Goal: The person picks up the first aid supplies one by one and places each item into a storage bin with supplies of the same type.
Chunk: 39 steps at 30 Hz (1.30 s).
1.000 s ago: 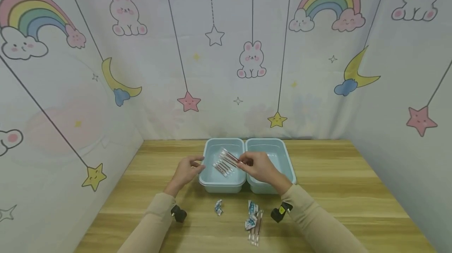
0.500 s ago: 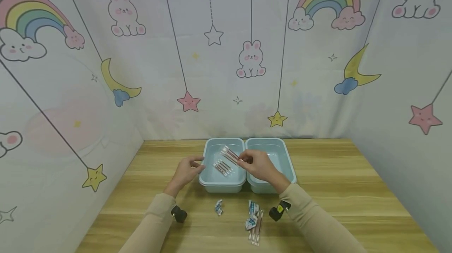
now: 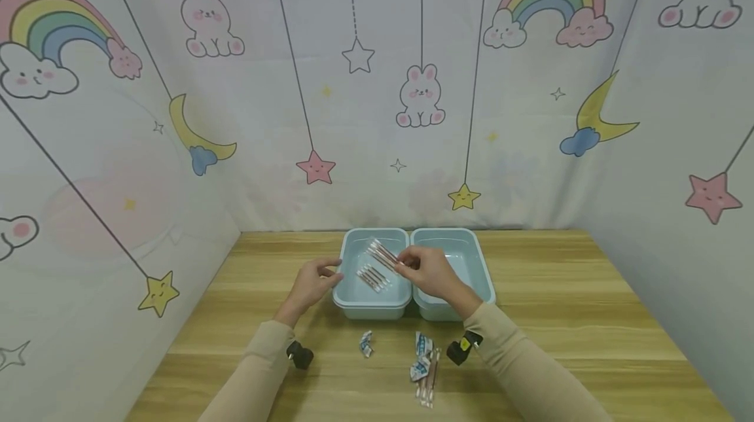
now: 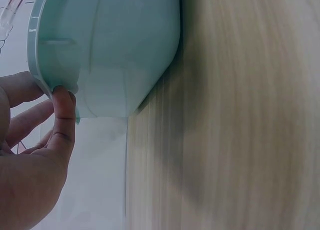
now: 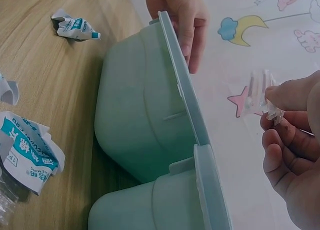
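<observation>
My right hand (image 3: 432, 273) pinches a row of wrapped cotton swabs (image 3: 383, 253) between thumb and fingers, over the left light-blue plastic bin (image 3: 372, 313). They have white tips and dark reddish-brown shafts; in the right wrist view the clear wrapper (image 5: 259, 92) sticks out past the thumb. Another row of cotton swabs (image 3: 373, 277) lies inside that bin. At the bin's left side, my left hand (image 3: 312, 283) holds the rim, its thumb against the outer wall and a finger at the edge in the left wrist view.
A second light-blue bin (image 3: 452, 309) stands directly right of the first. On the wooden table (image 3: 565, 317) in front lie a crumpled white-and-blue wrapper (image 3: 366, 344), more torn wrapper (image 3: 421, 356) and further cotton swabs (image 3: 429, 386). A printed fabric wall (image 3: 365, 114) rises behind.
The right hand, with the swabs, has shifted only slightly upward and left over the bin. The left hand stays at the rim, and the things on the table lie as before.
</observation>
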Available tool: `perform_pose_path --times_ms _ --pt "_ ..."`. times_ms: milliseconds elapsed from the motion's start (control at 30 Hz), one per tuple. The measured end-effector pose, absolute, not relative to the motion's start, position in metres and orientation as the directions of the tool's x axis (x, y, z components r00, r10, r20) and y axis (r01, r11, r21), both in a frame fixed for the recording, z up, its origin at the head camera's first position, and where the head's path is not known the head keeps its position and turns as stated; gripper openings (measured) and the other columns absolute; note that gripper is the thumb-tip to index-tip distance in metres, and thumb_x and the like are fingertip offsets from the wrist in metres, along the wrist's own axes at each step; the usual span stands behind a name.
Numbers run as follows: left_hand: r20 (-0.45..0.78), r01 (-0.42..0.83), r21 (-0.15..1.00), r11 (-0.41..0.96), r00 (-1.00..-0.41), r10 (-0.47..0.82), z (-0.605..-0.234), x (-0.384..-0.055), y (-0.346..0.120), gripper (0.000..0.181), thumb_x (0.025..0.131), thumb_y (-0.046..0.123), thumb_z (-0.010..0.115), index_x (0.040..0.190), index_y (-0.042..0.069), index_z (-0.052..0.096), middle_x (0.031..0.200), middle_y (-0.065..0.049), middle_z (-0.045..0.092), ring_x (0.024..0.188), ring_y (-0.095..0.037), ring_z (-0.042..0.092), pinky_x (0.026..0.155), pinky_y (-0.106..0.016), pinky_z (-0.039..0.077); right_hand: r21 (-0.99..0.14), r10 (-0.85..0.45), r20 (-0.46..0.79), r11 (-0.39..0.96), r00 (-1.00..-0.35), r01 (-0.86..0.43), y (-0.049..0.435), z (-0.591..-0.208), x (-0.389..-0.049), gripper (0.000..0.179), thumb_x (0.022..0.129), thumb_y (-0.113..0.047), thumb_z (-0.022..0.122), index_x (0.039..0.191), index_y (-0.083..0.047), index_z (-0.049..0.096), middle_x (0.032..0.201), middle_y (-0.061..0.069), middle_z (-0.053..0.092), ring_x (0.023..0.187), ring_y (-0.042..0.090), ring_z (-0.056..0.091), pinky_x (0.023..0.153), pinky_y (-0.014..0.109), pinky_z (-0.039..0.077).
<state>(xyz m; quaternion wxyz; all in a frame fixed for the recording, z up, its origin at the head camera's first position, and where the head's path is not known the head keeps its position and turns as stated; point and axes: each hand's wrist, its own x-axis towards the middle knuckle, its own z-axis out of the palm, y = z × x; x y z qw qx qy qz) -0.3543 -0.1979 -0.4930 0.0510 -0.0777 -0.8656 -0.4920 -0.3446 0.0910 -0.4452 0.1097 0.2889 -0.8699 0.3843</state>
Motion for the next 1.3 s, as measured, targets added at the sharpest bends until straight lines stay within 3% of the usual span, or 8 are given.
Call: perform_pose_path --times_ms 633,900,1300 --pt "0.171 0.192 0.846 0.498 -0.981 0.089 -0.495 -0.355 -0.199 0.038 0.086 0.008 0.072 0.122 0.0 0.065 0.106 -0.016 0.07 0.09 -0.025 0.068 0.069 -0.033 0.056 -0.606 -0.392 0.4 0.565 -0.828 -0.56 0.085 -0.45 -0.35 0.011 0.09 -0.023 0.07 0.094 -0.013 0.072 0.079 -0.004 0.07 0.068 0.006 0.06 0.059 0.022 0.048" --pt "0.173 0.193 0.847 0.495 -0.981 0.087 -0.496 -0.355 -0.199 0.037 0.086 0.008 0.072 0.121 0.001 0.066 0.105 -0.017 0.071 0.089 -0.025 0.068 0.069 -0.031 0.056 -0.624 -0.354 0.374 0.588 -0.857 -0.515 0.085 -0.451 -0.35 0.029 0.09 -0.031 0.07 0.107 -0.007 0.071 0.089 0.001 0.071 0.078 0.011 0.064 0.068 0.027 0.053" --pt "0.151 0.165 0.84 0.516 -0.986 0.069 -0.493 -0.354 -0.197 0.038 0.086 0.009 0.072 0.122 0.001 0.065 0.103 -0.016 0.071 0.089 -0.025 0.068 0.069 -0.033 0.056 -0.633 -0.352 0.38 0.576 -0.855 -0.518 0.094 -0.448 -0.347 0.03 0.091 -0.031 0.069 0.108 -0.006 0.071 0.089 0.0 0.071 0.077 0.009 0.063 0.068 0.026 0.053"
